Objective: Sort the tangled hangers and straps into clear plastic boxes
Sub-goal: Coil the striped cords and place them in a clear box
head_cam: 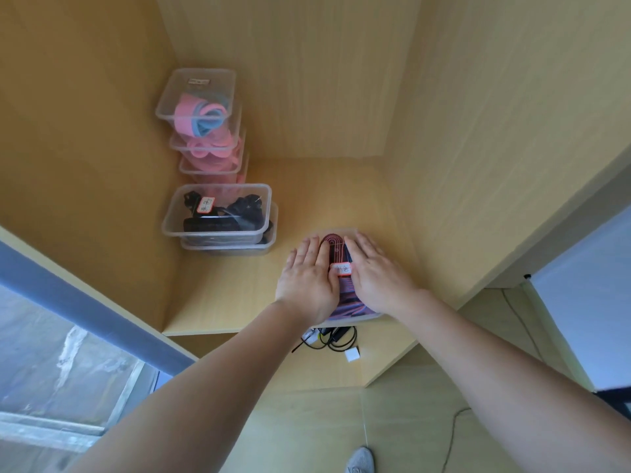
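Fingers (312,249) of the left hand (307,278) and right hand (380,274) lie straight and flat, pressing on top of a clear plastic box (355,318) of dark red straps (336,249) at the front edge of a wooden shelf (232,295), gripping nothing. To its left stands a stack of boxes with black straps (218,216), and behind that a stack with pink straps (201,114).

We look into what seems a household storage cupboard: pale wood-grain panels (307,80) close in a shelf (232,302) at mid-frame, labelled clear boxes (218,216) stand stacked left of centre, a window (51,353) shows lower left, and loose cables (336,337) lie just under the shelf, below centre.
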{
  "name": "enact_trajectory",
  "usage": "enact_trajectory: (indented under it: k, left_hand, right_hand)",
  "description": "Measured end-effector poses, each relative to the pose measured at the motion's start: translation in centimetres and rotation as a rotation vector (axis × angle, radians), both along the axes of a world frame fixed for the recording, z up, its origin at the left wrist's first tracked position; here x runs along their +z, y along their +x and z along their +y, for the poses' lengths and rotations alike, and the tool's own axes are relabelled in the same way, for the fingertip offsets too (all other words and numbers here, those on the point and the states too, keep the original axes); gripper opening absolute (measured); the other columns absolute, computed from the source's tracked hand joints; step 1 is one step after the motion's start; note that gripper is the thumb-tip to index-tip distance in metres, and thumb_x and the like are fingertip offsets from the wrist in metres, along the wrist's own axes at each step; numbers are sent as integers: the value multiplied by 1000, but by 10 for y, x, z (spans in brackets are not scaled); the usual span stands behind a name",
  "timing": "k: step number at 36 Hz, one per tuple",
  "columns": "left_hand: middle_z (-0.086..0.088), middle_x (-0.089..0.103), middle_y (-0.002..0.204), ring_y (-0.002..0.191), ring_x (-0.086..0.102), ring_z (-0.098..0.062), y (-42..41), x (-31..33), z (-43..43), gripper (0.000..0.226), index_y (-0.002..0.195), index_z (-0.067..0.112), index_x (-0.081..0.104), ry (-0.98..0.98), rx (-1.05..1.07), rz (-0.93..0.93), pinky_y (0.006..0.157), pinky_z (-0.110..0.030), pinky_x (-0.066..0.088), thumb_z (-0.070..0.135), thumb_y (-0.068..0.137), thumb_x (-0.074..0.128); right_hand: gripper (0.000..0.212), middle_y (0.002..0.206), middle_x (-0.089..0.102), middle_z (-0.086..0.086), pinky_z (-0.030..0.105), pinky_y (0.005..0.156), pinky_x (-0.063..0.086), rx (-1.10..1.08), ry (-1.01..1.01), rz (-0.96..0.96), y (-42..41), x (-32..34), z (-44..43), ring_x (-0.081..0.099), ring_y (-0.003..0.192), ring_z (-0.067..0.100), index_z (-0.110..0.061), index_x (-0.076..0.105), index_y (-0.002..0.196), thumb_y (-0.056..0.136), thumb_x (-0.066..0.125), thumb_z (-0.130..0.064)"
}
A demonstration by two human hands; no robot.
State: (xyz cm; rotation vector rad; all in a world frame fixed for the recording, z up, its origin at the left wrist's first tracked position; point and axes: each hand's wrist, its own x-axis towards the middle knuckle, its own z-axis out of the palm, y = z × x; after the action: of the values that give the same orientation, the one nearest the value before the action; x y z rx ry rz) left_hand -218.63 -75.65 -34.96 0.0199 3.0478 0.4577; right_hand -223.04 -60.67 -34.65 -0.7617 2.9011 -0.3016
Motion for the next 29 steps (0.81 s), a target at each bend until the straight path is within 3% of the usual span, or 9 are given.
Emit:
enact_trajectory:
  k: [5, 12, 21, 24, 29]
  left_hand:
    - [-9, -5, 162, 149, -8, -20, -7, 2, -3, 59, 154, 12, 3, -49, -39, -42, 121, -34, -5, 38, 103, 16]
    - [-6, -3, 162, 149, -8, -16, -14, -2, -9, 58, 154, 15, 5, 25, -46, -34, 121, -31, -3, 38, 103, 18]
    - [-3, 2, 162, 149, -6, -13, -25, -10, -15, 58, 154, 16, 12, 115, -31, -12, 121, -32, 3, 41, 102, 21]
    - [-4, 7, 162, 149, -2, -14, -22, -8, -14, 64, 153, 16, 15, 132, -26, 23, 121, -30, 0, 44, 95, 15]
    - [-6, 6, 162, 149, 0, -17, -18, -4, -13, 56, 154, 16, 13, 143, 4, 41, 120, -31, -1, 36, 103, 25]
  right_hand:
    - [67, 162, -8, 9, 34, 121, -2, 80, 91, 62, -11, -2, 2, -6, 150, 19, -8, 8, 154, 94, 8, -35]
    - [56, 163, -4, 4, 29, 121, 2, 69, 13, -18, -24, -7, -6, -5, 150, 15, -14, 8, 155, 104, 24, -30]
    - [56, 164, -3, -2, 40, 120, 11, 35, 93, -26, -34, -6, -13, -3, 150, 13, -20, 7, 155, 104, 21, -38]
    - [57, 163, -5, -3, 42, 121, 10, 33, 117, -43, -33, -3, -13, -5, 150, 12, -20, 5, 155, 104, 18, -40]
    - [56, 163, -5, 6, 40, 122, 2, 42, 153, -8, -29, 6, -15, -1, 150, 19, -17, 8, 155, 104, 19, -38]
